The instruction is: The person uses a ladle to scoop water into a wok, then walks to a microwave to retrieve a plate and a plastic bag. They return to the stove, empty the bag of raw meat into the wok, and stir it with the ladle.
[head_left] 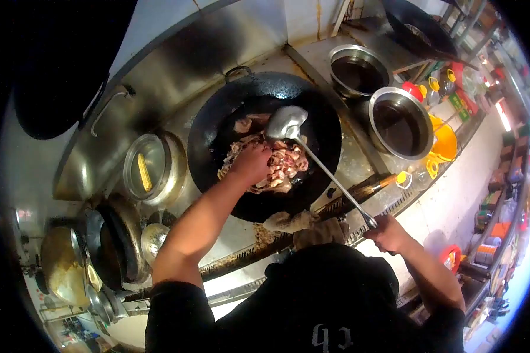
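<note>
A large black wok (327,126) sits on the stove with a heap of sliced raw meat (288,167) inside it. My left hand (254,163) reaches down into the meat, its fingers curled among the slices and partly hidden. Over the far side of the heap lies the bowl of a metal ladle (286,122), right beside my left hand. Its long handle slants across the wok's rim to my right hand (388,233), which is wrapped round the end near the stove's front edge.
Two metal pots (400,123) of dark liquid stand right of the wok. Left is a lidded pot (153,167) with a yellow handle, near stacked pans (115,241). Crumpled cloths (321,232) lie at the front edge. Yellow-capped bottles (434,88) and an orange container (444,140) stand farther right.
</note>
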The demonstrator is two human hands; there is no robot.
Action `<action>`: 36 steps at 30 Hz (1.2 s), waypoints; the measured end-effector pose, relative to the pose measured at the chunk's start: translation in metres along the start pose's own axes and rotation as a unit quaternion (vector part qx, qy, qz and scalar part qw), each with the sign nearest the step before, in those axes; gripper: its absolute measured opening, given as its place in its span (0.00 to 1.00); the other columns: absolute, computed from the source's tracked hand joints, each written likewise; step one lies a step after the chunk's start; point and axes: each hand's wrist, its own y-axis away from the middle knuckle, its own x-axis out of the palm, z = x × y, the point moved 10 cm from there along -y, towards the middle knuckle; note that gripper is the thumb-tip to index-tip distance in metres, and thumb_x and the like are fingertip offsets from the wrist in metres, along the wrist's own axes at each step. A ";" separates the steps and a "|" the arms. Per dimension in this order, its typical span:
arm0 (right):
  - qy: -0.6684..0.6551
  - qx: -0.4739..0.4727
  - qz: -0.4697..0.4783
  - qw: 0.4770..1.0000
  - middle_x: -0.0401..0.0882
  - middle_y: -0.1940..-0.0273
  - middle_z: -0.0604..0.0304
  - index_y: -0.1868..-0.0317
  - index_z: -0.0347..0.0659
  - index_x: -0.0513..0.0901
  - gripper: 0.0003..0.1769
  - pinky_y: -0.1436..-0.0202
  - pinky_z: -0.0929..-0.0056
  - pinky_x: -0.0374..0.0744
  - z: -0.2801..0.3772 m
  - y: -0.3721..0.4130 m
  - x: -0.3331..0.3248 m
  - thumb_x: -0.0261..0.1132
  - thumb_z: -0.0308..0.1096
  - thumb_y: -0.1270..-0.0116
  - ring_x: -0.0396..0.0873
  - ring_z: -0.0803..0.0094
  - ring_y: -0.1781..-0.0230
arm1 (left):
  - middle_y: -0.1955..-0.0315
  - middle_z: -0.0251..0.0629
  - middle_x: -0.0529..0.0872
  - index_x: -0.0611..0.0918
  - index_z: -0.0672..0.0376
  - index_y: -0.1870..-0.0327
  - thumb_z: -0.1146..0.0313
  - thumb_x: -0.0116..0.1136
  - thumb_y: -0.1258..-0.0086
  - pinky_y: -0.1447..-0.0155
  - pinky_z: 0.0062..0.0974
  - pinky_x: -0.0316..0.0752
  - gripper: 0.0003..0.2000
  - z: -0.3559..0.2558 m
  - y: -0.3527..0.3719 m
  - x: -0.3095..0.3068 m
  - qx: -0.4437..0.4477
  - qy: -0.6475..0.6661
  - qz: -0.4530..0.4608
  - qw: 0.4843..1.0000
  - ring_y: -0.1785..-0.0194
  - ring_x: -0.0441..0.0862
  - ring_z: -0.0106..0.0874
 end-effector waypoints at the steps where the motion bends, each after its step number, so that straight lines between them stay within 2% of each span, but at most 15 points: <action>1: 0.003 0.000 0.008 1.000 0.75 0.80 0.57 0.50 0.28 0.78 0.20 0.84 0.70 0.72 -0.001 0.002 0.002 0.68 0.34 0.38 0.74 0.71 0.85 | 0.53 0.47 0.81 0.81 0.62 0.58 0.69 0.60 0.43 0.41 0.40 0.73 0.13 -0.001 0.002 -0.005 -0.003 0.013 -0.027 1.000 0.46 0.76 0.47; 5: 0.048 0.009 -0.024 0.998 0.77 0.78 0.56 0.49 0.30 0.78 0.21 0.83 0.69 0.73 0.003 0.004 -0.002 0.68 0.37 0.37 0.75 0.69 0.85 | 0.54 0.44 0.81 0.82 0.60 0.56 0.68 0.60 0.44 0.37 0.41 0.69 0.15 0.009 0.008 0.002 -0.078 0.046 0.006 0.996 0.43 0.73 0.45; 8: 0.107 -0.014 -0.038 0.993 0.79 0.76 0.55 0.49 0.32 0.78 0.22 0.83 0.69 0.74 0.001 -0.004 -0.004 0.68 0.39 0.37 0.76 0.68 0.84 | 0.55 0.41 0.81 0.83 0.58 0.52 0.67 0.61 0.45 0.35 0.42 0.66 0.17 -0.003 0.012 -0.004 -0.026 -0.011 -0.020 0.999 0.42 0.71 0.44; 11: 0.039 -0.001 -0.021 0.999 0.80 0.75 0.54 0.50 0.31 0.79 0.21 0.82 0.70 0.75 -0.017 -0.011 0.000 0.68 0.38 0.38 0.76 0.68 0.84 | 0.55 0.40 0.80 0.84 0.57 0.51 0.67 0.61 0.45 0.33 0.43 0.63 0.18 -0.013 0.015 0.013 0.024 -0.083 0.071 0.994 0.41 0.69 0.43; 14: -0.049 0.023 0.001 0.999 0.80 0.75 0.52 0.53 0.31 0.80 0.20 0.83 0.70 0.74 -0.020 -0.012 0.008 0.70 0.38 0.39 0.77 0.69 0.84 | 0.53 0.38 0.79 0.85 0.56 0.55 0.66 0.60 0.42 0.34 0.48 0.64 0.14 -0.010 0.023 0.000 -0.032 -0.058 -0.038 0.997 0.41 0.70 0.43; 16: 0.009 -0.009 -0.039 0.999 0.81 0.74 0.50 0.54 0.29 0.79 0.21 0.78 0.65 0.77 0.004 -0.009 -0.002 0.70 0.37 0.40 0.79 0.65 0.80 | 0.46 0.38 0.77 0.85 0.56 0.54 0.60 0.60 0.38 0.33 0.53 0.62 0.15 0.008 0.031 0.000 -0.106 0.084 -0.115 0.984 0.37 0.68 0.45; 19: 0.144 -0.123 -0.099 0.977 0.82 0.71 0.46 0.55 0.30 0.79 0.21 0.69 0.58 0.79 0.028 -0.022 -0.018 0.70 0.39 0.41 0.82 0.56 0.74 | 0.38 0.39 0.73 0.84 0.57 0.51 0.54 0.60 0.37 0.30 0.55 0.59 0.19 -0.017 0.050 -0.008 -0.084 0.005 -0.163 0.983 0.31 0.63 0.49; 20: 0.189 -0.102 -0.095 0.972 0.83 0.68 0.41 0.56 0.32 0.80 0.20 0.59 0.53 0.80 0.027 -0.026 -0.021 0.68 0.41 0.41 0.83 0.46 0.65 | 0.34 0.40 0.70 0.81 0.57 0.45 0.50 0.61 0.37 0.28 0.57 0.55 0.24 -0.025 0.050 -0.009 -0.070 0.012 -0.103 0.992 0.27 0.57 0.51; 21: 0.191 -0.103 -0.095 0.971 0.83 0.68 0.41 0.56 0.32 0.80 0.20 0.59 0.53 0.80 0.025 -0.031 -0.024 0.68 0.41 0.41 0.83 0.46 0.65 | 0.34 0.40 0.70 0.81 0.57 0.45 0.50 0.61 0.37 0.28 0.57 0.55 0.24 -0.024 0.052 -0.005 -0.072 0.012 -0.104 0.992 0.27 0.57 0.51; 23: 0.321 -0.174 -0.181 0.913 0.82 0.66 0.39 0.57 0.35 0.81 0.19 0.56 0.52 0.81 0.046 -0.030 -0.033 0.66 0.43 0.40 0.82 0.44 0.60 | 0.36 0.39 0.71 0.80 0.54 0.43 0.51 0.61 0.37 0.29 0.57 0.57 0.24 -0.032 0.055 0.008 -0.012 -0.038 -0.119 0.992 0.28 0.58 0.50; 28: 0.343 -0.136 -0.218 0.904 0.83 0.62 0.41 0.54 0.39 0.81 0.19 0.54 0.53 0.82 0.059 -0.021 -0.065 0.66 0.44 0.39 0.82 0.45 0.58 | 0.38 0.39 0.73 0.79 0.53 0.45 0.65 0.55 0.35 0.31 0.53 0.61 0.17 -0.010 0.046 0.029 -0.024 -0.050 -0.045 0.997 0.32 0.64 0.49; 31: 0.388 -0.149 -0.236 0.878 0.83 0.61 0.42 0.57 0.39 0.82 0.17 0.52 0.54 0.81 0.057 -0.032 -0.096 0.67 0.42 0.40 0.82 0.46 0.57 | 0.38 0.40 0.73 0.79 0.53 0.47 0.68 0.52 0.34 0.31 0.51 0.62 0.15 0.014 0.044 0.022 -0.117 0.002 -0.013 0.993 0.32 0.65 0.49; 33: 0.401 -0.098 -0.223 0.883 0.83 0.62 0.41 0.60 0.38 0.83 0.16 0.53 0.54 0.81 0.068 -0.017 -0.107 0.68 0.42 0.42 0.82 0.44 0.58 | 0.38 0.40 0.72 0.79 0.53 0.47 0.69 0.51 0.34 0.32 0.49 0.64 0.15 0.030 0.047 0.044 -0.008 -0.095 0.000 0.995 0.32 0.65 0.48; 34: 0.411 -0.158 -0.207 0.874 0.83 0.63 0.41 0.61 0.37 0.83 0.16 0.53 0.53 0.81 0.060 -0.030 -0.115 0.68 0.42 0.43 0.81 0.43 0.59 | 0.38 0.40 0.72 0.80 0.54 0.49 0.69 0.51 0.35 0.32 0.48 0.65 0.14 0.035 0.053 0.037 0.022 -0.119 -0.058 0.991 0.31 0.65 0.47; 36: 0.421 -0.238 -0.172 0.858 0.82 0.65 0.40 0.63 0.36 0.82 0.16 0.55 0.51 0.80 0.046 -0.047 -0.119 0.68 0.41 0.44 0.81 0.41 0.60 | 0.38 0.39 0.73 0.80 0.54 0.50 0.69 0.50 0.35 0.32 0.47 0.65 0.13 0.044 0.062 0.025 0.036 -0.126 -0.053 0.990 0.31 0.65 0.45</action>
